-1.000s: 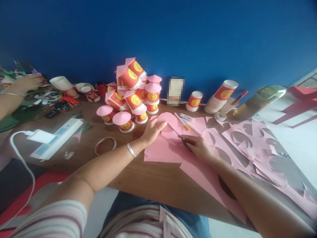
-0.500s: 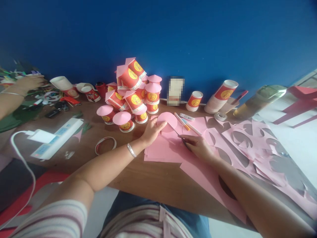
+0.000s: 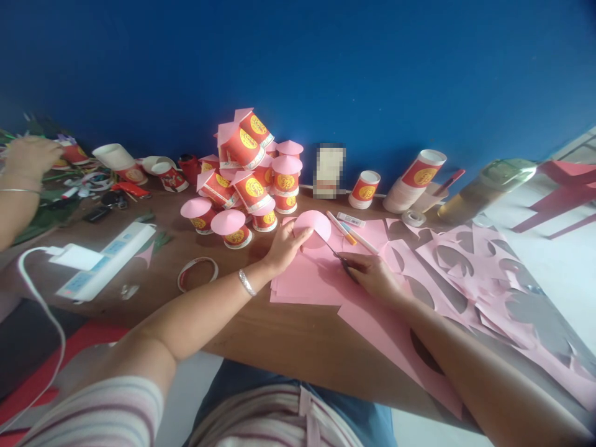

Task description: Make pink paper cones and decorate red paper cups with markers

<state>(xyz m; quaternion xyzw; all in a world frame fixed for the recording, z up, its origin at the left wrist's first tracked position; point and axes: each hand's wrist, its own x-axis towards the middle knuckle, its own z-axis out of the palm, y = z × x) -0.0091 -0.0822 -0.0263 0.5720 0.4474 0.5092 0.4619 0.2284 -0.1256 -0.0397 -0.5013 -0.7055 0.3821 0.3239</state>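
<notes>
A pink paper circle (image 3: pixel 311 222) is pinched at its lower left edge by my left hand (image 3: pixel 285 247), thumb on top. My right hand (image 3: pixel 372 276) is closed on a pair of scissors (image 3: pixel 342 261), whose blades reach to the right side of the circle. Fingers cover most of the scissor handles. Under both hands lie pink paper sheets (image 3: pixel 302 285). Just beyond them are an orange marker (image 3: pixel 342 228), a white pen (image 3: pixel 365 239) and an eraser (image 3: pixel 351 219).
Red paper cups with pink cone tops (image 3: pixel 249 192) are piled at the back. Cut pink scraps (image 3: pixel 465 273) spread over the right side. A power strip (image 3: pixel 107 261), a tape roll (image 3: pixel 413 218), a bottle (image 3: pixel 484 192) and a co-worker's hand (image 3: pixel 32 155) are also around.
The co-worker's hand at the far left has moved left, uncovering a red cup. My hands, the circle and the scissors look nearly unchanged.
</notes>
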